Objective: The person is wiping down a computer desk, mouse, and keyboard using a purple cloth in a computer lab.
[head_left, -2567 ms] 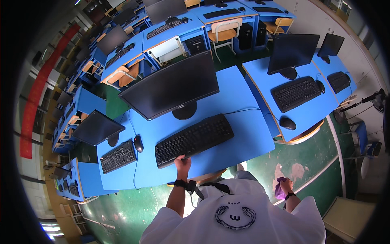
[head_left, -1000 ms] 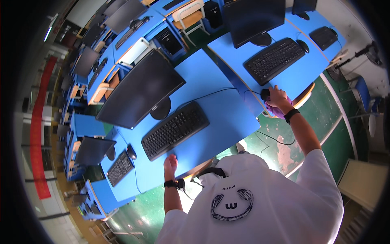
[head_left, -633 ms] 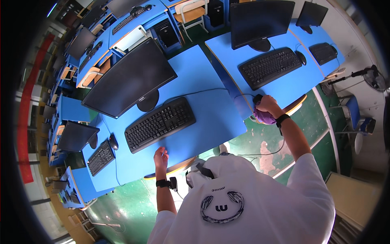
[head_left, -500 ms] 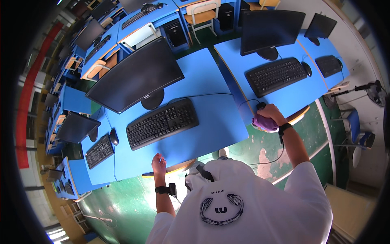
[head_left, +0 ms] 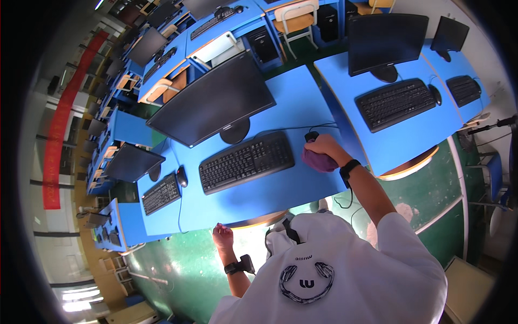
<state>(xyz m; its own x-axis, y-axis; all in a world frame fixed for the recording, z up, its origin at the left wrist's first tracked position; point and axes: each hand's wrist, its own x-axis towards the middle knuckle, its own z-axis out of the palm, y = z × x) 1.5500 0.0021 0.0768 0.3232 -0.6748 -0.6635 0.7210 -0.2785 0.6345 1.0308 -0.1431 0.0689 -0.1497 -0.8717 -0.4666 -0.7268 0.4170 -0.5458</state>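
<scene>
My right hand [head_left: 328,147] is closed around a purple cloth [head_left: 319,161] and a black computer mouse [head_left: 311,137], at the right end of the blue desk. The mouse pokes out past my fingers, and its cable runs back behind the keyboard. Just left of that hand lies a black keyboard [head_left: 246,162], in front of a large black monitor [head_left: 213,100] on a round stand. My left hand [head_left: 223,236] is off the desk's front edge, fingers curled in, with nothing visible in it. Both wrists wear black straps.
To the right, across a gap, another blue desk [head_left: 345,70] carries a monitor [head_left: 387,44], keyboard [head_left: 396,103] and mouse [head_left: 435,95]. On the left are a smaller-looking keyboard [head_left: 161,194], mouse [head_left: 182,177] and monitor [head_left: 132,162]. A stool's rounded edge [head_left: 256,220] shows under the desk front.
My right hand has moved left with the mouse and cloth, from over the gap by the right desk onto the near desk's right end. The view has shifted, so the scene sits further right.
</scene>
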